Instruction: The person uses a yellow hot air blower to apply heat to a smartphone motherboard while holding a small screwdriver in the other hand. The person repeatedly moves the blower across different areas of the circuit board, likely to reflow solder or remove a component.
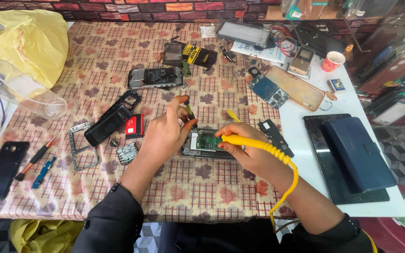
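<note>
The left hand (165,133) pinches a thin dark-tipped tool (190,112) between thumb and fingertips, its point just above the opened phone (208,143). The right hand (249,150) is clenched around a yellow probe (240,139) whose coiled yellow cord (284,159) runs back over the wrist; the probe tip sits on the phone's green circuit board. The phone lies flat between the two hands. Just beyond the right fingers lies a small black board piece (273,136). Left of the left fingers sit a black phone housing (108,122), a red battery (135,125) and a metal frame (80,145). All rest on a checked, leaf-patterned tablecloth (94,61); past it runs a white tabletop (305,140) and a painted brick wall (118,7).
</note>
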